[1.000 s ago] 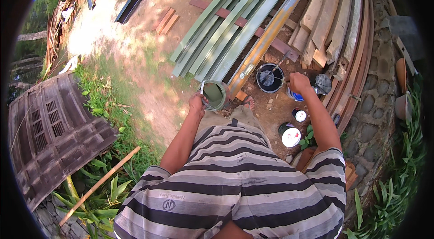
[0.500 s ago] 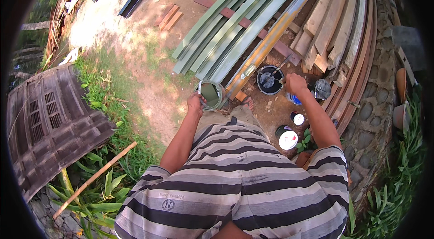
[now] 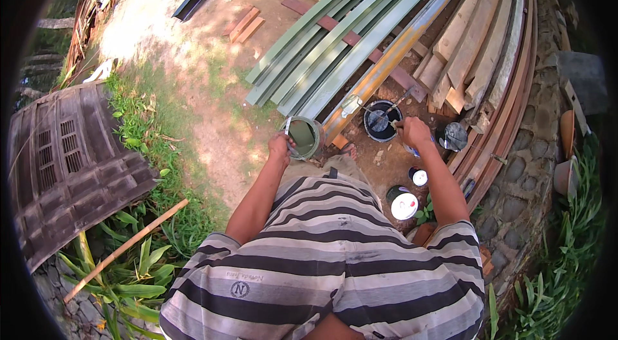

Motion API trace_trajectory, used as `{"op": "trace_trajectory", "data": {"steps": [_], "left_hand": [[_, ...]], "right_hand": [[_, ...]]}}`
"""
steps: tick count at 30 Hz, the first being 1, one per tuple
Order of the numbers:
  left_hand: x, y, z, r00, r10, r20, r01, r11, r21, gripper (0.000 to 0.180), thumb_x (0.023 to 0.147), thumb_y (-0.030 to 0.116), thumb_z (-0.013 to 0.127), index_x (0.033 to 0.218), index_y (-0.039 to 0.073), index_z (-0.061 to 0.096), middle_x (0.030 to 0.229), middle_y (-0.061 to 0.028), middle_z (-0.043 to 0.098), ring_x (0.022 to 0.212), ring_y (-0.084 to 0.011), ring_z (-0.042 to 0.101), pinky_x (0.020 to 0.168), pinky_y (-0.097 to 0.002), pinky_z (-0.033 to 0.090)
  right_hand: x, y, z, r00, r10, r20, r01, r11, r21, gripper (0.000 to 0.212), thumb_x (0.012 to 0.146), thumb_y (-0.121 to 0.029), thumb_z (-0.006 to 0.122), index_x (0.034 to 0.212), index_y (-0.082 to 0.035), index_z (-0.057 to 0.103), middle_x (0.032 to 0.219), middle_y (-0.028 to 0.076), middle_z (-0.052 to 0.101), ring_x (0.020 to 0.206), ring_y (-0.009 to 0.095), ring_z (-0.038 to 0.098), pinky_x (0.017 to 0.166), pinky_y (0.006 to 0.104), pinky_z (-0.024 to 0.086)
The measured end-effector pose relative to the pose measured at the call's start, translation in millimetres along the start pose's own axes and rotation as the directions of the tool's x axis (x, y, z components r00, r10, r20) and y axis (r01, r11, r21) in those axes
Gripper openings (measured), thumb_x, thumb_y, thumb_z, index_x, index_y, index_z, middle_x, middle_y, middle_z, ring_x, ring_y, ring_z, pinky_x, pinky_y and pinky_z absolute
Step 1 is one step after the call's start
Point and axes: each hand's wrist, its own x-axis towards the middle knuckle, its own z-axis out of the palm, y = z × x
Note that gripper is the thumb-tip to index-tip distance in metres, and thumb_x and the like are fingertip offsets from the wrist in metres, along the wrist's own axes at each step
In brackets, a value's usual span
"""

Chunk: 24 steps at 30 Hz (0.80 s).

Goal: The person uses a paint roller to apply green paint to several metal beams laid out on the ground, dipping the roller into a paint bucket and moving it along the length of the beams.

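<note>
Head view shows, to me who stands by, a person in a striped shirt (image 3: 335, 243) who keeps both hands occupied over the bare ground (image 3: 187, 121). The left hand (image 3: 280, 146) is closed on the left side of a round paint tub (image 3: 315, 147), with fingers over its rim; green paint (image 3: 300, 136) is visible inside. This tub is just beside the near ends of the green beams (image 3: 322, 86). The right hand (image 3: 416, 133) is firmly clenched around the handle of a paint roller (image 3: 351, 106), and its thin metal frame reaches to the left, above the black bucket (image 3: 380, 136). The pale roller head is at the near end of a yellowish beam (image 3: 386, 70), which lies along the right edge of the green ones; whether it touches the surface, I cannot tell surely from this angle.

The black bucket stands on the ground between the yellowish beam and the right hand, and a slender handle leans out of it. Nearer to the person are 2 small cans with white tops, the smaller can (image 3: 420, 177) and the bigger can (image 3: 404, 206). Farther to the right, rough timbers (image 3: 473, 37) lie in a row, and behind them a stone wall (image 3: 518, 176) follows the right edge of the ground. At the left edge, beyond the grass, rests a dark wooden panel (image 3: 77, 153) with slots.
</note>
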Motion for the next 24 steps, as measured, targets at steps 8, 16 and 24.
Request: {"op": "trace_trajectory", "data": {"steps": [8,16,24], "left_hand": [[-14.5,3.2,-5.8,1.0,-0.014,-0.008,0.013,0.999,-0.033,0.032,0.092,0.0,0.051,0.122,0.001,0.058,0.076,-0.0053,0.058,0.062,-0.0169,0.057,0.055,-0.0298,0.052],[-0.8,7.5,-22.8,1.0,-0.01,-0.026,0.009,0.999,-0.041,0.033,0.091,0.0,0.05,0.123,0.001,0.056,0.074,-0.0052,0.057,0.06,-0.0167,0.057,0.052,-0.0287,0.05],[15.1,22.3,-39.7,1.0,-0.016,0.016,0.016,1.0,-0.002,0.032,0.09,-0.001,0.052,0.122,-0.001,0.055,0.074,-0.0065,0.058,0.058,-0.0169,0.057,0.053,-0.0283,0.05]], "right_hand": [[-37.6,-29.7,-9.8,0.999,0.044,0.023,-0.044,0.999,0.02,0.027,0.089,-0.025,0.067,0.112,-0.017,0.08,0.104,0.022,0.075,0.1,0.04,0.072,0.09,0.0504,0.058],[-85.7,-88.4,69.9,0.977,0.205,0.059,-0.209,0.975,0.073,0.031,0.093,-0.024,0.062,0.119,-0.016,0.076,0.105,0.024,0.074,0.099,0.044,0.071,0.09,0.0534,0.057],[-111.4,-116.6,121.1,0.928,0.369,0.039,-0.37,0.912,0.179,0.035,0.095,-0.024,0.057,0.124,-0.019,0.074,0.105,0.026,0.073,0.1,0.046,0.071,0.09,0.0541,0.057]]}}
